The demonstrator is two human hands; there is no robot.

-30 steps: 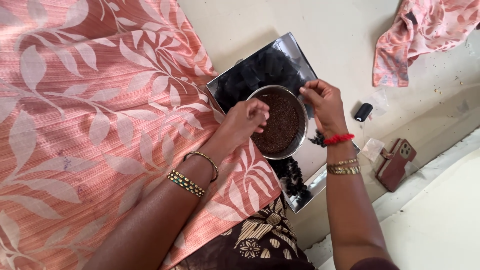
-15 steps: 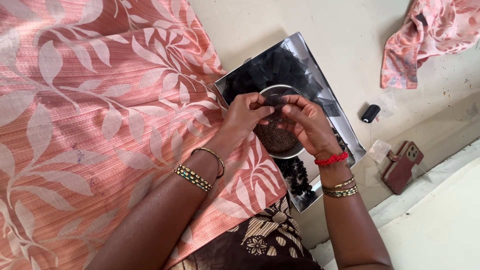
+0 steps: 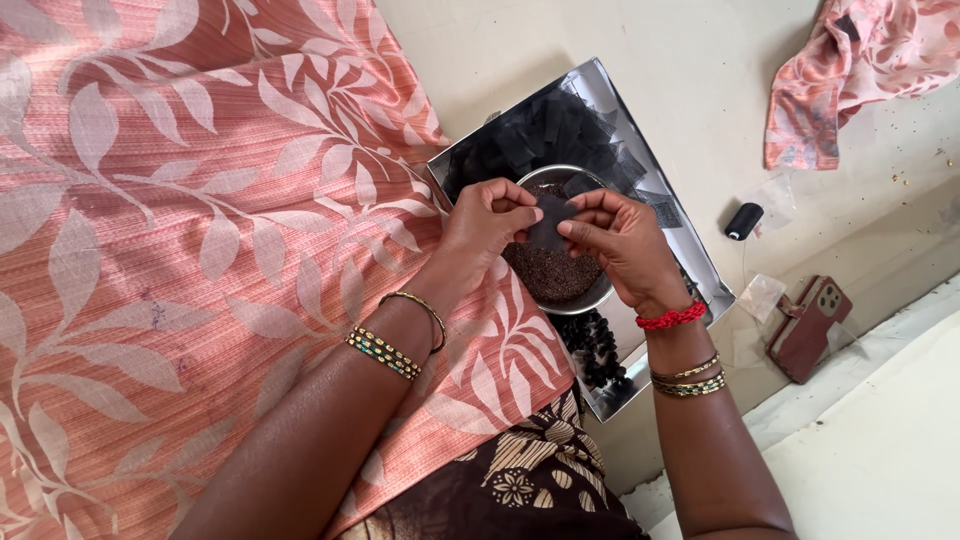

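Note:
My left hand point(image 3: 487, 228) and my right hand point(image 3: 622, 243) meet over a round steel bowl point(image 3: 590, 299) of dark brown grains. Between their fingertips both hands pinch a small square of black net fabric point(image 3: 549, 222), held just above the bowl. The bowl sits in a shiny silver tray point(image 3: 700, 285). A heap of black net squares point(image 3: 545, 135) fills the far end of the tray, and a cluster of small black bundles point(image 3: 598, 345) lies at its near end. Bangles ring both wrists, with a red thread on the right one.
A peach leaf-print cloth point(image 3: 180, 230) covers the left side and my lap. On the pale floor to the right lie a black thread spool point(image 3: 743, 221), a maroon phone case point(image 3: 806, 327), small clear plastic pieces point(image 3: 762, 295) and a crumpled pink cloth point(image 3: 860, 60).
A second ago my left fingers were in the bowl's grains and my right hand held the rim. Both hands have since come together above the bowl, pinching a black net square.

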